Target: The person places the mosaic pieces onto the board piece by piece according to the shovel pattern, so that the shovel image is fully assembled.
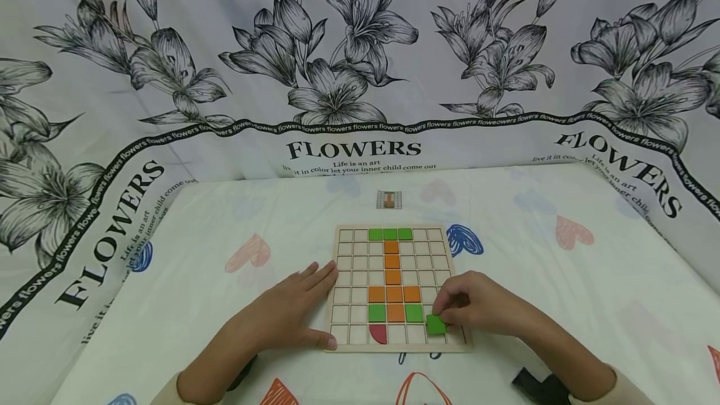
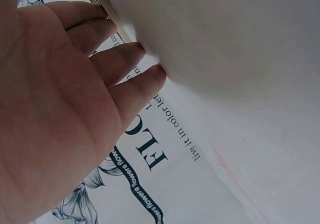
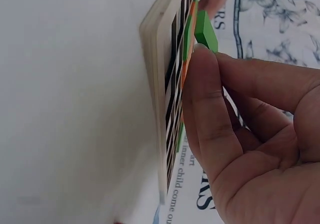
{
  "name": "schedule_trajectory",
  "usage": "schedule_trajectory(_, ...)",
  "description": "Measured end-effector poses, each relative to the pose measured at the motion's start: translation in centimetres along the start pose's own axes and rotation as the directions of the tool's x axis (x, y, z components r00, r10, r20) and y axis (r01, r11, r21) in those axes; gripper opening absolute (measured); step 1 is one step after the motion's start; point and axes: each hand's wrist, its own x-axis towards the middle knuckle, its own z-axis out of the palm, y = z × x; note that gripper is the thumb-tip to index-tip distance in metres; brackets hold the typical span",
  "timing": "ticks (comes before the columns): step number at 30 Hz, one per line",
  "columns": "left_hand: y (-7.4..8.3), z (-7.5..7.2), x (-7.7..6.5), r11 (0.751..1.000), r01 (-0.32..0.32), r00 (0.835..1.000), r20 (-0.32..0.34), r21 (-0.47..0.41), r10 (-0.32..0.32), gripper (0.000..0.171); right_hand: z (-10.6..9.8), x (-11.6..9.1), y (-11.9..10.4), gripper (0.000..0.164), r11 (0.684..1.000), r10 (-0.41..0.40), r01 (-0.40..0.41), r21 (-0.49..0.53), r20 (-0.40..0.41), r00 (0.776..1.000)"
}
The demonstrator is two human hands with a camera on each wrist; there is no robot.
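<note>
A square wooden grid board (image 1: 350, 332) lies on the cloth, its cells partly filled with green, orange and red pieces. My right hand (image 1: 485, 305) pinches a green square block (image 1: 435, 325) between thumb and fingers, over the lower right cells. In the right wrist view the green block (image 3: 205, 32) is tilted above the board's face. My left hand (image 1: 289, 311) rests with fairly straight fingers against the board's left edge. Orange squares (image 1: 392, 262) form a column with a short crossbar. A red quarter-round piece (image 1: 379, 334) sits in the bottom row.
Behind the board lies a small picture card (image 1: 389, 199) showing a grid pattern. The white cloth (image 1: 191, 236) carries printed hearts, and a flower-printed curtain (image 1: 354, 67) stands at the back. A black object (image 1: 541, 386) lies near the right forearm.
</note>
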Motion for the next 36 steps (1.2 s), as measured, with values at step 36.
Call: schedule_trajectory(36,0.0,0.0,0.0,1.000,0.000,1.000,-0.004,0.002,0.000,0.114,4.3,2.4,-2.4,0.021,0.999,0.013,-0.012,-0.035,0.009,1.000)
